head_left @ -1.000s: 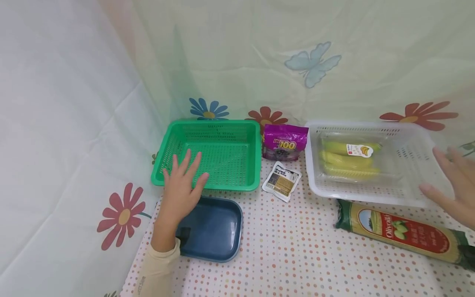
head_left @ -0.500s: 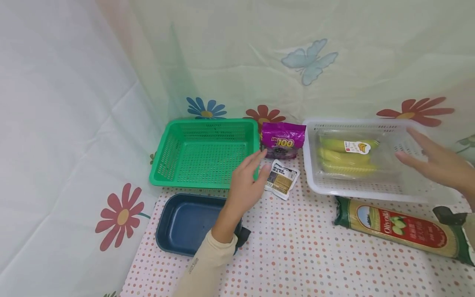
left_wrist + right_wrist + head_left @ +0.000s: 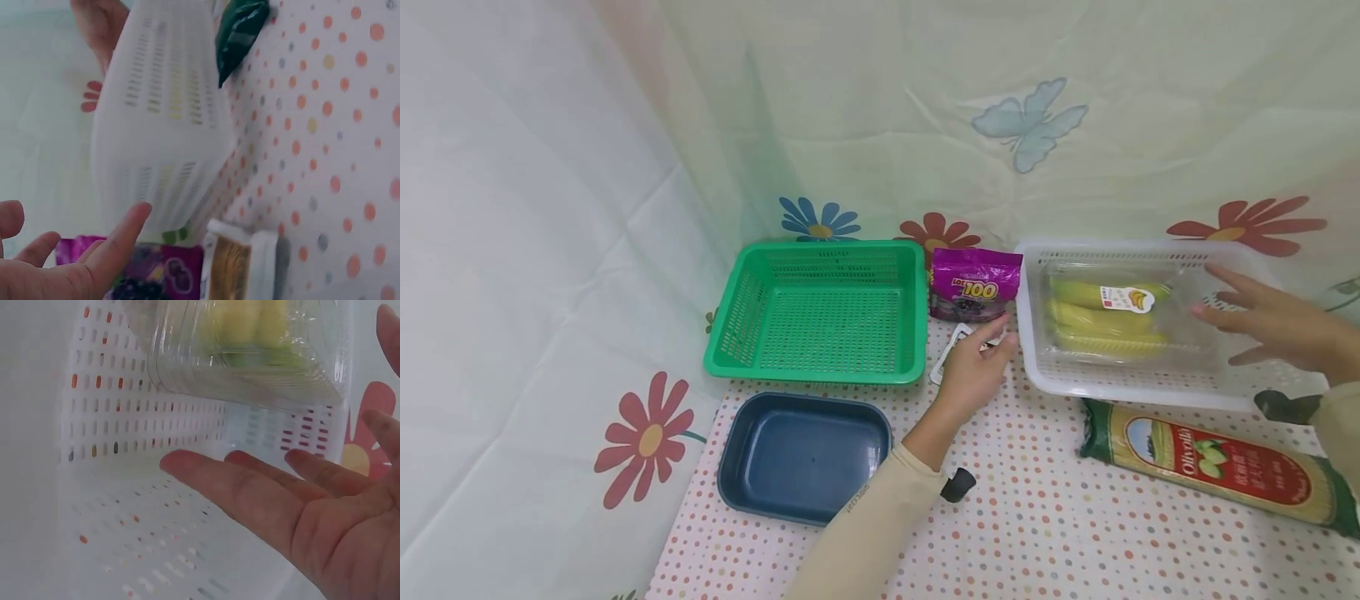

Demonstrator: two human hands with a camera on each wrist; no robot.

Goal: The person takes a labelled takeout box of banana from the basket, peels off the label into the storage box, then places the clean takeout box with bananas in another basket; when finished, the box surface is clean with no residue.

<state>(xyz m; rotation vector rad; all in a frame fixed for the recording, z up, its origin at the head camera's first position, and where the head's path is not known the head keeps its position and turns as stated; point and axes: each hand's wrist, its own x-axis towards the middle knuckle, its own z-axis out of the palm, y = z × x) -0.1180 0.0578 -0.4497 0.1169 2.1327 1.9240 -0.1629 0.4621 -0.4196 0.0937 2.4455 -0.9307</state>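
Observation:
A clear plastic box of bananas [image 3: 1105, 321] with a white label lies in the white basket [image 3: 1037, 379]. My right hand [image 3: 1277, 321] hovers over that basket's right part, fingers spread, just right of the box; the right wrist view shows its fingers apart from the box [image 3: 250, 369]. My left hand [image 3: 973, 371] is above a small white and brown packet [image 3: 958, 333], partly hiding it, near the basket's left wall. Nothing is in its fingers. Behind it stands a purple candy bag [image 3: 973, 283], also low in the left wrist view with the packet [image 3: 237, 265].
A green basket [image 3: 917, 350] stands at the back left. In front of it sits a dark blue tray [image 3: 733, 433]. A long pack of spaghetti [image 3: 1217, 462] lies before the white basket. A flowered curtain [image 3: 880, 117] hangs behind the dotted tablecloth [image 3: 1045, 525].
My left hand has moved right, from over the green basket to over the small packet. My right hand has come left over the white basket, nearer the banana box.

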